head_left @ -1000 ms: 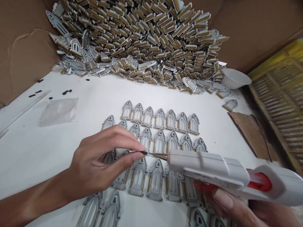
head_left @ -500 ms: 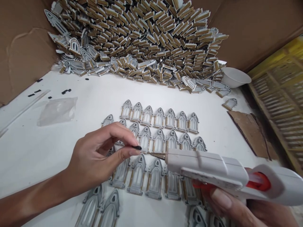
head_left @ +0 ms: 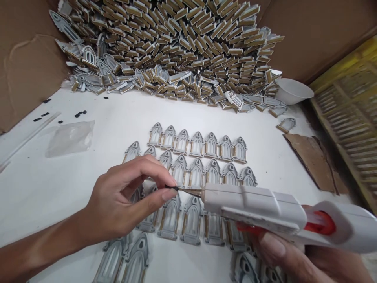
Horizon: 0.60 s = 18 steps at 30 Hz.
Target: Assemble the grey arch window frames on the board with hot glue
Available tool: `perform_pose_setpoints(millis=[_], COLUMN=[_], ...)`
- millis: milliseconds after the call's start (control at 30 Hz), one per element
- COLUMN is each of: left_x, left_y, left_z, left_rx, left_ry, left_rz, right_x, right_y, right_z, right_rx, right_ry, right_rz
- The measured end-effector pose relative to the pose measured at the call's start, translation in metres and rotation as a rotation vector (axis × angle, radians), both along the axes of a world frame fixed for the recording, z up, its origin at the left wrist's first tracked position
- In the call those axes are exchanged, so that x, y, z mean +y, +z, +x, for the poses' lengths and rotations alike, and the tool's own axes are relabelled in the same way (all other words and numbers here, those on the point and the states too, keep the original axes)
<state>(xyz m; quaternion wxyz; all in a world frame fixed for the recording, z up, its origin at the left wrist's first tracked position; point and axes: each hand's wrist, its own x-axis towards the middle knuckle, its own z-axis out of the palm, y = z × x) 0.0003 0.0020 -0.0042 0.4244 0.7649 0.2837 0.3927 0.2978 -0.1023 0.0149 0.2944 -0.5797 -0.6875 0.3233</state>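
Note:
Between thumb and forefinger, my left hand [head_left: 126,196] pinches a small black piece [head_left: 171,188]. My right hand [head_left: 291,251] is wrapped round a white glue gun [head_left: 256,206] with a red trigger, pointed left. Its thin metal nozzle [head_left: 191,192] reaches the black piece and seems to touch it. Under both hands, small grey arched window-shaped pieces [head_left: 193,224] lie in rows on the white table [head_left: 118,118]. My left hand and the glue gun hide some of them.
A big heap of similar arched pieces [head_left: 176,51] fills the back, between cardboard walls [head_left: 26,59]. At the right are a white bowl [head_left: 295,91], a cardboard scrap [head_left: 312,161] and a yellow crate [head_left: 350,118]. On the left lie a plastic bag [head_left: 70,138], a clear stick [head_left: 29,135] and black bits [head_left: 79,114].
The gap between the glue gun's nozzle and the black piece has closed. The glue gun has shifted slightly left, and my left hand still pinches the piece.

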Motion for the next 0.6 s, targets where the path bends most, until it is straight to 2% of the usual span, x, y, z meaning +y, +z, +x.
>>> perform_pose_setpoints(millis=[133,600], left_x=[-0.0001,0.0012], left_y=[-0.0011,-0.0004], left_z=[-0.0007,0.0012], left_rx=[-0.005,0.013], left_ry=[0.002,0.020], left_rz=[-0.012,-0.019], right_x=[-0.0024,-0.0064], right_y=[-0.0012,-0.0021], right_z=[0.0014,0.0030], right_rx=[-0.018,0.002], right_ry=[-0.019,-0.031], right_rz=[0.036,-0.021])
